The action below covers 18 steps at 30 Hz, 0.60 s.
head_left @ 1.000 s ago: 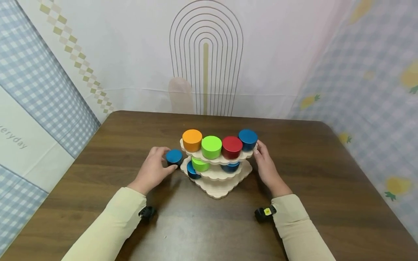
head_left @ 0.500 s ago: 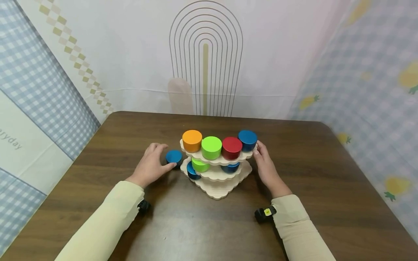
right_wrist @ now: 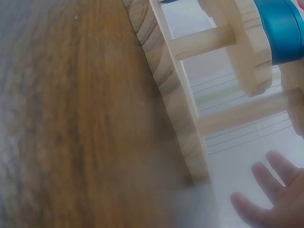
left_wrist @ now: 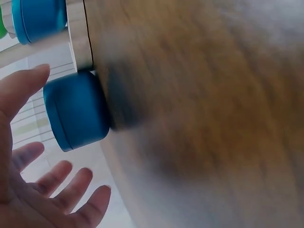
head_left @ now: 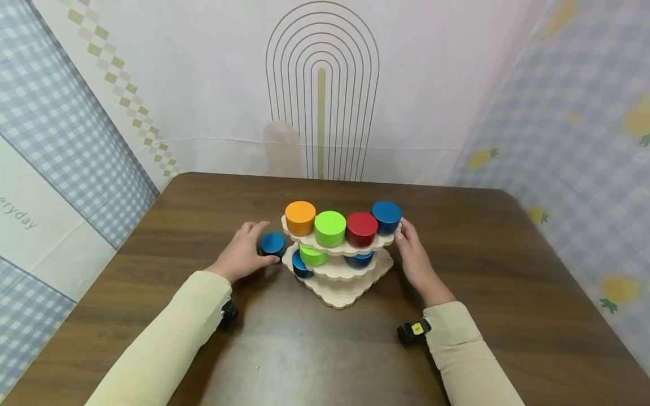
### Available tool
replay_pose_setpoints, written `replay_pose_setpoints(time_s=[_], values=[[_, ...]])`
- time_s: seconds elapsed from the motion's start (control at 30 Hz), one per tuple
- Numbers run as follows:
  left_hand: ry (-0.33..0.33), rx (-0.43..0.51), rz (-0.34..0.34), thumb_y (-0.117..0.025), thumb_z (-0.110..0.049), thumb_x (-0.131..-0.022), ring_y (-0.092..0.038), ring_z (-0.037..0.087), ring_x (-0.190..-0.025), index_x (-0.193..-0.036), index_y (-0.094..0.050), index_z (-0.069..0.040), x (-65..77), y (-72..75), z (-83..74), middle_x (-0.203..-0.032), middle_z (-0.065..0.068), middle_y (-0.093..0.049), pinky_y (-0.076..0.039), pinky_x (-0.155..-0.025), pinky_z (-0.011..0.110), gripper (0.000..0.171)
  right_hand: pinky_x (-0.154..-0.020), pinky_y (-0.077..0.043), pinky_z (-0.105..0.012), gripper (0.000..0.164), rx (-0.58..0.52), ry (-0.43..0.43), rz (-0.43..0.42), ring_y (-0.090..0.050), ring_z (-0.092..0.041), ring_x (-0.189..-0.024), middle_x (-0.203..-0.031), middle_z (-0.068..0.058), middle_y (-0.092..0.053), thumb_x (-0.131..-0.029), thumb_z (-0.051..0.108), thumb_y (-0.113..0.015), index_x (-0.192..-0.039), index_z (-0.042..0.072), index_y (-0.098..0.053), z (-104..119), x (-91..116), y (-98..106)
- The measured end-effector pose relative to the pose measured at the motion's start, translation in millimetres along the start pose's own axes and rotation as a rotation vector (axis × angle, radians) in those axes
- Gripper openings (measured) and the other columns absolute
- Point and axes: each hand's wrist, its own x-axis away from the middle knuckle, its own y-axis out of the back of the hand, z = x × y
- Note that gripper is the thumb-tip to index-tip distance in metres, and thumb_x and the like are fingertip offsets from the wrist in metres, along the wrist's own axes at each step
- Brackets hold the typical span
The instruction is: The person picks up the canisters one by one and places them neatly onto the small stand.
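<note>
A tiered wooden stand (head_left: 339,293) with scalloped boards carries an orange cylinder (head_left: 300,218), a green cylinder (head_left: 330,229), a red cylinder (head_left: 361,229) and a blue cylinder (head_left: 386,217) on top. More blue and green ones sit on its lower tiers. Left of the stand, another blue cylinder (left_wrist: 76,110) rests on the table, against the base's edge. My left hand (head_left: 246,252) is spread around it, and the left wrist view shows gaps between fingers and cylinder. With thumb and finger, my right hand (head_left: 417,262) grips the top tier's right corner; its other fingers extend loosely behind.
The brown wooden table (head_left: 304,361) spreads out around the stand. Behind it hangs a pale patterned cloth (head_left: 218,84), with blue checked cloth (head_left: 558,129) at the sides. Round posts (right_wrist: 204,42) hold the stand's tiers apart.
My left hand's fingers opened away from the blue cylinder, and the hand moved slightly left, then back right beside it. The cylinder stays by the stand. My right hand keeps its place.
</note>
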Motion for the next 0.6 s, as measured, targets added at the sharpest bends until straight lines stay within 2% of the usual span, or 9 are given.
replay_pose_setpoints(time_s=[0.33,0.6], values=[[0.012,0.101,0.128,-0.079,-0.023,-0.079,-0.044,0.042,-0.123,-0.149,-0.030,-0.005,-15.0,-0.4,9.1,-0.141,0.028,-0.035,-0.039,-0.102,0.055,0.088,-0.112,-0.017,-0.060,0.051,-0.016,0.028,-0.008,-0.019,-0.038,-0.143,-0.157,-0.018,-0.019,-0.107,0.029,-0.029,-0.153,0.011,-0.017,-2.5,-1.8,-1.0],[0.016,0.117,0.199,-0.078,-0.020,-0.080,-0.039,0.044,-0.127,-0.149,-0.030,-0.004,-23.2,-0.9,11.2,-0.146,0.028,-0.033,-0.036,-0.104,0.058,0.086,-0.113,-0.017,-0.059,0.051,-0.018,0.033,-0.012,-0.019,-0.038,-0.144,-0.157,-0.018,-0.020,-0.107,0.028,-0.028,-0.153,0.010,-0.017,-4.5,-1.5,-1.2]])
